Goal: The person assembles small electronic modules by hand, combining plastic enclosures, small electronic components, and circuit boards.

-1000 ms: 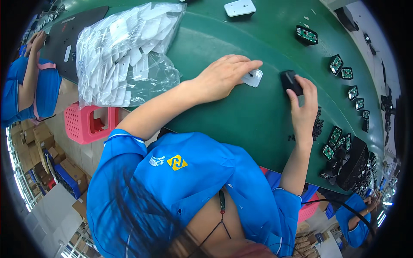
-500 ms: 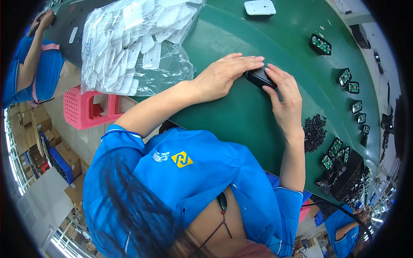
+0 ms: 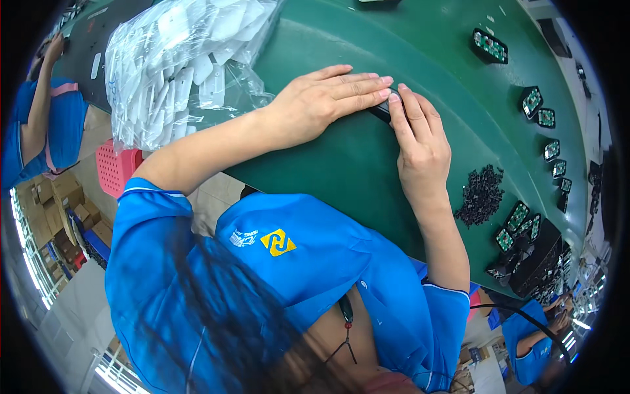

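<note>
A small black plastic case [image 3: 379,113] lies on the green table, mostly covered by my hands. My left hand [image 3: 321,102] reaches across from the left, its straight fingers lying flat over the top of the case; its thumb is hidden. From the right, my right hand [image 3: 421,141] holds the case's near right side, fingertips on top and close to those of the left. Whatever is under my fingers is out of sight.
Left of my hands, a clear plastic bag [image 3: 177,79] holds many white plastic plates. On the right are a heap of small black parts [image 3: 480,195], several black housings with green circuit boards [image 3: 490,46], and a black box [image 3: 537,259]. A pink stool [image 3: 118,167] stands beside the table.
Both hands have shifted slightly up and left in the picture with the case. My right fingers now reach further over it, hiding more of it. The whole view has shifted a little.
</note>
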Demonstrator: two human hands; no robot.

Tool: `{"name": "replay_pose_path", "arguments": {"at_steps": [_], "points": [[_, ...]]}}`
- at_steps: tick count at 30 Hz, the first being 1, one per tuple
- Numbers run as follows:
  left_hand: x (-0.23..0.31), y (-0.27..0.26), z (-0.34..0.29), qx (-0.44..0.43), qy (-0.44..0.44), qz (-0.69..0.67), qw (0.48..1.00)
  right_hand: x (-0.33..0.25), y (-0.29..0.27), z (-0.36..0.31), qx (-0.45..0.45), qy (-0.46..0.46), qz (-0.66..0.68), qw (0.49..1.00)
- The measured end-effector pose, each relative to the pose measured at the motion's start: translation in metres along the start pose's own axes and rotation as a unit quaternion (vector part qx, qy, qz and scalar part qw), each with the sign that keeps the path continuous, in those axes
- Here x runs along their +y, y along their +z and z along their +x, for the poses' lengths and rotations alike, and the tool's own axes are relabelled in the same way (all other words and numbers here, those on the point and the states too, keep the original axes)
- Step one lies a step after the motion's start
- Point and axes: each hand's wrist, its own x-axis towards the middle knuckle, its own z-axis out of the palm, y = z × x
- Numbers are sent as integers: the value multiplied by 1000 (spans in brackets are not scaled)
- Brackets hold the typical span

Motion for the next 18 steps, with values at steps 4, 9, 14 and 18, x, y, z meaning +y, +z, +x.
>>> {"name": "replay_pose_path", "arguments": {"at_steps": [4,9,14,18], "points": [[-7,-4,4,-23,40,78,996,6,10,-2,42,10,24,999],[-9,-11,12,-18,88,124,988,10,1,1,39,58,128,989],[2,13,17,83,74,103,989,26,-7,10,7,93,243,965],[2,20,28,120,49,98,987,41,-17,21,-78,176,347,918]]}}
